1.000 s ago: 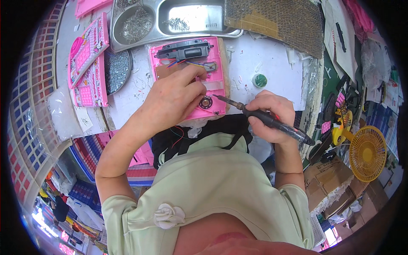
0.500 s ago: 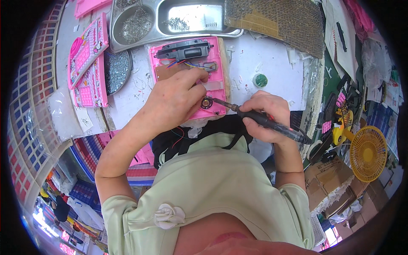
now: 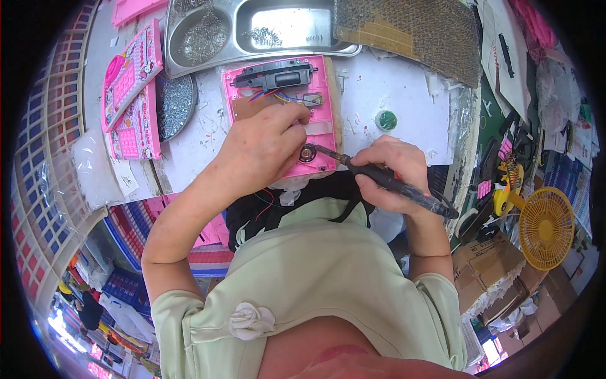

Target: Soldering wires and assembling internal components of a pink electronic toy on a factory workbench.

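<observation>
A pink plastic casing (image 3: 324, 114) lies open before me, with a black part (image 3: 274, 77), thin coloured wires and a brown board (image 3: 245, 108) inside. Near its front edge sits a small round speaker (image 3: 308, 153). My left hand (image 3: 268, 142) rests over the casing's left side, fingers curled together beside the speaker; whatever they pinch is hidden. From the right, my right hand (image 3: 392, 172) grips a black-handled soldering iron (image 3: 385, 180). Its metal tip meets the speaker's upper right rim, or hovers just above it.
A metal tray (image 3: 284, 25) with small springs spans the back, beside a cardboard piece (image 3: 410, 38). A round dish (image 3: 175, 106) of small metal bits and pink toy panels (image 3: 132, 95) stand left. A small green-filled pot (image 3: 386, 120) is right of the casing; a yellow fan (image 3: 546, 228) stands far right.
My right hand has shifted slightly left, and the iron's tip with it, closer over the speaker. The left hand and casing have hardly moved.
</observation>
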A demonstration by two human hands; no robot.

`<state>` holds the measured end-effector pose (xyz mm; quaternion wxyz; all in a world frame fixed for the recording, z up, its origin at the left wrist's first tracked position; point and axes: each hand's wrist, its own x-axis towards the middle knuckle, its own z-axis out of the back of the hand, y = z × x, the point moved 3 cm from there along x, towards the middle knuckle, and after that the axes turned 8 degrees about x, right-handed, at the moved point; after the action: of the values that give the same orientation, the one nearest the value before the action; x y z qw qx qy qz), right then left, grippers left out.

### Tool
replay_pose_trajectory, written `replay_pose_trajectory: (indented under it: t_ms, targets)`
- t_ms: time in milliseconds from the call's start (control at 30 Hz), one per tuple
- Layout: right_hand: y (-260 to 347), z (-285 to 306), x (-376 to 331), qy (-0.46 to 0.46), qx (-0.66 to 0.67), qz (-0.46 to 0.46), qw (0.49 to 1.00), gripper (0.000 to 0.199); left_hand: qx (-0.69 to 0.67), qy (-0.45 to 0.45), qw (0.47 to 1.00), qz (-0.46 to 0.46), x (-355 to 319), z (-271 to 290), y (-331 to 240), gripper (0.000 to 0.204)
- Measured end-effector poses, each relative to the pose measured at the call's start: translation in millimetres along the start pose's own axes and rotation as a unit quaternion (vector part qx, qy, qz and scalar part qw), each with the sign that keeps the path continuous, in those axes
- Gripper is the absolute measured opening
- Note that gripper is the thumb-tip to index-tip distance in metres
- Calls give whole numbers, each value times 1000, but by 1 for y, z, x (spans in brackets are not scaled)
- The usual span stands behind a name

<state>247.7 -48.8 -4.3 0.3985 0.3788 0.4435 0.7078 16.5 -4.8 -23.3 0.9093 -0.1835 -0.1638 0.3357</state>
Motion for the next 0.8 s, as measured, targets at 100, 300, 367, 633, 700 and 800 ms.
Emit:
replay_pose_trajectory:
  t_ms: [100, 300, 367, 633, 700, 800]
  targets:
    - [6, 9, -3, -3, 22, -15, 1000, 24, 2, -2, 1000, -1, -2, 1, 1, 22]
    - [0, 73, -81, -284, 194, -92, 934, 27, 1, 9, 1000, -15, 0, 4, 4, 21]
    - [0, 112, -120, -393, 181, -115, 894, 26, 3, 4, 1000, -31, 1, 2, 4, 19]
    - [54, 205, -281, -703, -23, -14, 711, 11, -12, -4, 1000, -2, 7, -1, -11, 16]
    - [50, 214, -286, -721, -33, -10, 692, 11, -10, -10, 1000, -3, 9, -2, -12, 16]
    - [27, 229, -268, -696, -45, -47, 715, 11, -8, -19, 1000, -14, 6, -3, -9, 17]
